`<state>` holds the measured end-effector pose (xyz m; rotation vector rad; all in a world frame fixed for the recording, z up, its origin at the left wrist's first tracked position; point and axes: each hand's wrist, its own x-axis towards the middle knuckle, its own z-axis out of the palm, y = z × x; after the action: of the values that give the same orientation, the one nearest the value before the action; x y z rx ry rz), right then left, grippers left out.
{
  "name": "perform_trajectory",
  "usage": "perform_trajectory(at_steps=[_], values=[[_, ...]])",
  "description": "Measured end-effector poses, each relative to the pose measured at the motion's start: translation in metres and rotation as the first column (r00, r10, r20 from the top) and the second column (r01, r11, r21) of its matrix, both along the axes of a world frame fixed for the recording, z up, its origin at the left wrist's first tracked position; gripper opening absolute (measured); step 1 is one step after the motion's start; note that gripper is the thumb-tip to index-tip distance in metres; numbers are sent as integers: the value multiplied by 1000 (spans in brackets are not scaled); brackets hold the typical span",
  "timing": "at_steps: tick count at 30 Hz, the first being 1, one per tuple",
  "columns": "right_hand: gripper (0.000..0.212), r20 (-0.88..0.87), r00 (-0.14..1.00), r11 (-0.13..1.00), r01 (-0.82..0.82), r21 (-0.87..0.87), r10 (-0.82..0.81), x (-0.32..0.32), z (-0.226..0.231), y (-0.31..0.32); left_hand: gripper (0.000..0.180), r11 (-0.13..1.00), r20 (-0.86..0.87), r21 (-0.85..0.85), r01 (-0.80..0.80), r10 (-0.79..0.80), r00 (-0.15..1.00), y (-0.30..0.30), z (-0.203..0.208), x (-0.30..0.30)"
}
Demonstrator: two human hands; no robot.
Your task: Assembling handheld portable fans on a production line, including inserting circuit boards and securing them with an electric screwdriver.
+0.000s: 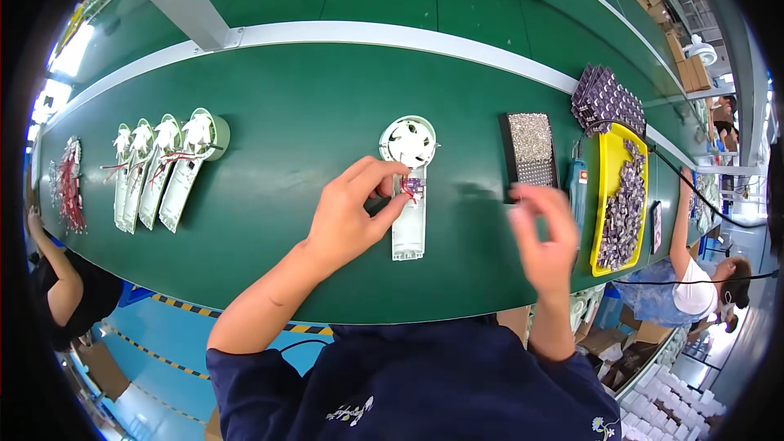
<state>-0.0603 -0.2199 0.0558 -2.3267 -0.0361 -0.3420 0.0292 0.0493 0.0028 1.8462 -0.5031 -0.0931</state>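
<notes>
I see one fan (409, 233) near the middle of the frame, lying on the green tabletop (310, 114) with its round head up and its open handle toward the lower edge. In the handle sits a small purple board (415, 185) with red wire beside it. My left hand (347, 208) comes over from the left, and its thumb and forefinger stand narrow at the board — whether they really pinch it, I cannot tell.

My right hand (549, 237) is right of centre, at the lower end of a black tray (510, 155) of small metal parts. Its fingers are slightly apart and blurred, so I cannot tell if they hold something.

Just beside this tray lies a blue tool (577, 192), then a yellow tray (605, 171) full of loose boards (625, 212); a purple stack (604, 98) is above. At the left of the frame four more fans (181, 192) lie in a row — red wires (72, 188) are farther left.
</notes>
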Motion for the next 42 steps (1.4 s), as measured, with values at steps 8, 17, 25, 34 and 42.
perform_trajectory(at_steps=[8,17,25,34,42], values=[[26,-124,954,944,-241,224,273,45,-26,78,29,999,42,-51,5,-3,999,1,0,-1],[16,-293,918,822,-60,566,268,56,-41,77,19,993,136,-86,-78,89,987,1,-6,0],[21,-155,964,877,-121,464,215,57,-38,80,17,994,261,-53,-100,111,959,-5,-6,1],[19,-122,971,735,-71,674,205,60,-48,73,21,973,22,-232,-2,7,1000,2,-5,4],[16,-192,936,613,-30,790,294,62,-40,68,26,996,29,-86,24,-22,999,0,-2,-1]])
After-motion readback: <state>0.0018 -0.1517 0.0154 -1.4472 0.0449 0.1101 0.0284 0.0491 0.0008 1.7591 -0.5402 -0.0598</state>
